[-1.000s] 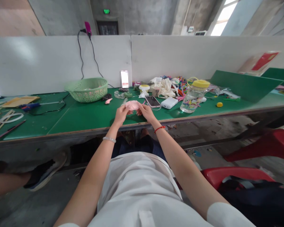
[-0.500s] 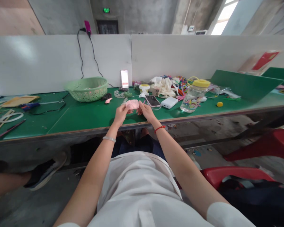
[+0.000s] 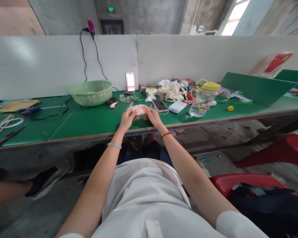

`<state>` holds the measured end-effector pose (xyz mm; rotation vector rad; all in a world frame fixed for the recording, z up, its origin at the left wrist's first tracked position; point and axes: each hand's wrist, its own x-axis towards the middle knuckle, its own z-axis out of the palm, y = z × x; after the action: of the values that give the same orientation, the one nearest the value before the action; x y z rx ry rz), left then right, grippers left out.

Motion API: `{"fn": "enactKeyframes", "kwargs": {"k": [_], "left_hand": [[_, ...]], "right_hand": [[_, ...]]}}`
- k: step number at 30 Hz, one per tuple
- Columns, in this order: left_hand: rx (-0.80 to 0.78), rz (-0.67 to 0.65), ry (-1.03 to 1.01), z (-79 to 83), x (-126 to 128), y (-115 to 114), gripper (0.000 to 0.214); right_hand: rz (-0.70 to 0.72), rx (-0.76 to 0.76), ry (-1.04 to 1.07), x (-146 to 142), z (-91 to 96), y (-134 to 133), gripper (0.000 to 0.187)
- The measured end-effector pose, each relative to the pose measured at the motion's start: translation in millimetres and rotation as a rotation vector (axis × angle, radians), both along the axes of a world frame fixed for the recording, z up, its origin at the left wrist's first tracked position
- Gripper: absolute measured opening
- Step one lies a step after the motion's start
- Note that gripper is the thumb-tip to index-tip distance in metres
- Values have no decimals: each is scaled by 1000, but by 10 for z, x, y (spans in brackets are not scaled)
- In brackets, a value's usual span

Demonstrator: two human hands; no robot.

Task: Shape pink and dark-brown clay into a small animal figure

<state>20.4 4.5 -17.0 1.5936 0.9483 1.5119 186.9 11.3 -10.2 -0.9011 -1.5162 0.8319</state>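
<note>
A flattened piece of pink clay (image 3: 139, 109), soft-looking, is stretched between my two hands just above the near part of the green table. My left hand (image 3: 127, 119) pinches its left end between thumb and fingers. At the right end my right hand (image 3: 152, 116) grips it the same way; some fingertips of both hands are hidden behind it. A small pink lump (image 3: 113, 105) lies on the table to the left, near the green basket (image 3: 91, 99). Just right of my right hand lies a phone (image 3: 160, 105) with a dark screen.
Right of the phone are a white power bank (image 3: 177, 106) and a yellow-lidded water bottle (image 3: 202, 100). Behind them sits a heap of bags and colourful bits (image 3: 175, 91). A lit phone (image 3: 130, 81) leans on the white partition (image 3: 52, 62). Sticks and a pen (image 3: 11, 135) lie far left.
The pink clay looks slightly wider, and its upper edge now curves more between my fingers. Both hands keep their hold in nearly the same place.
</note>
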Motion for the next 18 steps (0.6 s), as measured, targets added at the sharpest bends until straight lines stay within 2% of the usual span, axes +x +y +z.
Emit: {"fn": "enactKeyframes", "kwargs": {"k": [4, 18], "left_hand": [[11, -16, 9, -8, 16, 8, 45], [23, -38, 56, -15, 10, 19, 41]], "right_hand": [[-30, 41, -1, 16, 8, -34, 57], [-7, -2, 58, 58, 72, -97, 60]]}}
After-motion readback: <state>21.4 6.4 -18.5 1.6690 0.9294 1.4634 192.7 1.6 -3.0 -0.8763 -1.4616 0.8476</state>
